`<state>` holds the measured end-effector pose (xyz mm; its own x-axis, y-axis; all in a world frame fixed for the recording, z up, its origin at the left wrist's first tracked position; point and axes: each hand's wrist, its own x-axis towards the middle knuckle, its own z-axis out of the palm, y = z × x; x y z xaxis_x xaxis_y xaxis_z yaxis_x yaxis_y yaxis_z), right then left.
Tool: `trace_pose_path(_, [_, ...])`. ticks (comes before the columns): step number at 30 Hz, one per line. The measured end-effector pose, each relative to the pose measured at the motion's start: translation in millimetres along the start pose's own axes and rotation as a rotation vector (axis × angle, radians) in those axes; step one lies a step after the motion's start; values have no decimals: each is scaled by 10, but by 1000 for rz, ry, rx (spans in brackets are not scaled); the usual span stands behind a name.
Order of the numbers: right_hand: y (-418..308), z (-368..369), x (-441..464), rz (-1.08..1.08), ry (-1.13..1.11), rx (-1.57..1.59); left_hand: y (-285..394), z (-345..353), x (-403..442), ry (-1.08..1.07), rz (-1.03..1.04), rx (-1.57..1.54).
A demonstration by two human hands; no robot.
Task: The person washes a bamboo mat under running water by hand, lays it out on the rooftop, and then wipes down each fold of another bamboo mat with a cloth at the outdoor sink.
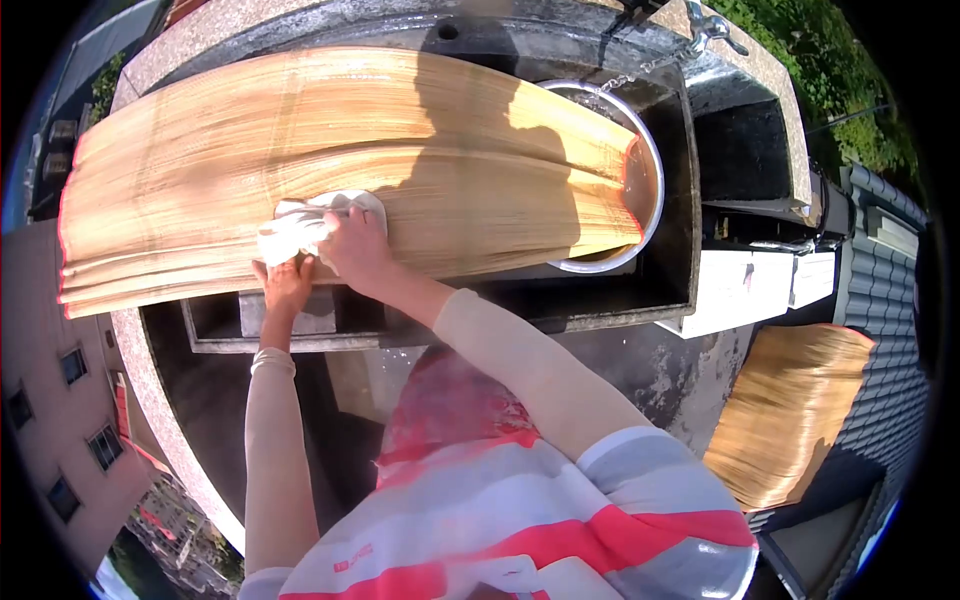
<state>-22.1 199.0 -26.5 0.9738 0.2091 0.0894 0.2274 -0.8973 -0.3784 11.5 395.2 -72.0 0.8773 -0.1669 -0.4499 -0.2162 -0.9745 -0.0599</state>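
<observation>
A long, wet straw mat (210, 160) with red-bound ends lies across the stone sink, its right end dipping into a round metal basin (655, 190) of water. My right hand (355, 245) is closed on a bunched white cloth (345, 203), pressing it against the mat near its front edge. Just left of it, my left hand (287, 285) is at the mat's near edge, with its fingers at the cloth's hanging end. The cloth partly hides these fingers, but they appear closed on it.
A tap (712, 30) stands at the upper right, above a chain (630, 75) or stream leading to the basin. The dark sink rim (600, 318) runs in front. Another straw mat (790, 410) lies on grey roof tiles (885, 330) at right, below white boxes (740, 290).
</observation>
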Motion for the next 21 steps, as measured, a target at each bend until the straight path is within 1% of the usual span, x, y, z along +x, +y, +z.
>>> trace_pose_path(2, [309, -172, -217, 27, 225, 136, 10, -2, 7, 147, 81, -95])
trace_pose_path(3, [495, -275, -339, 81, 200, 116, 57, -95, -15, 205, 110, -223])
trace_pose_path(4, [692, -358, -468, 131, 179, 98, 25, -63, 8, 219, 134, -195])
trace_pose_path(5, [900, -419, -607, 177, 157, 84, -33, -31, 7, 225, 152, -241])
trace_pose_path(7, [1513, -341, -927, 312, 240, 95, 1, -196, -111, 220, 198, -294])
trace_pose_path(9, [2051, -715, -1235, 524, 35, -168, 17, -407, -239, 220, 239, -245])
trace_pose_path(10, [2394, -743, -1416, 571, 34, -243, 31, -497, -250, 211, 266, -205])
trace_pose_path(11, [2700, -829, -1553, 639, -31, -226, 36, -593, -265, 202, 287, -161])
trace_pose_path(12, [3071, -735, -1695, 667, -39, -311, 22, -649, -290, 191, 303, -114])
trace_pose_path(13, [3300, -752, -1806, 669, -39, -369, 4, -659, -252, 253, 301, -19])
trace_pose_path(14, [3536, -745, -1901, 688, -39, -312, 50, -760, -215, 282, 306, -37])
trace_pose_path(15, [3805, -649, -2028, 650, -80, -429, 42, -806, -147, 332, 349, 7])
trace_pose_path(16, [3894, -677, -2044, 700, -160, -490, 10, -824, -89, 382, 383, 53])
trace_pose_path(18, [4276, -460, -2194, 727, -311, -493, 28, -896, 0, 414, 381, 162])
trace_pose_path(19, [4376, -380, -2232, 672, -312, -579, -6, -916, 55, 418, 413, 262])
trace_pose_path(20, [4452, -319, -2238, 625, -312, -672, 73, -1025, 72, 415, 453, 228])
trace_pose_path(21, [4482, -251, -2178, 733, -425, -643, 55, -1102, 101, 364, 467, 220])
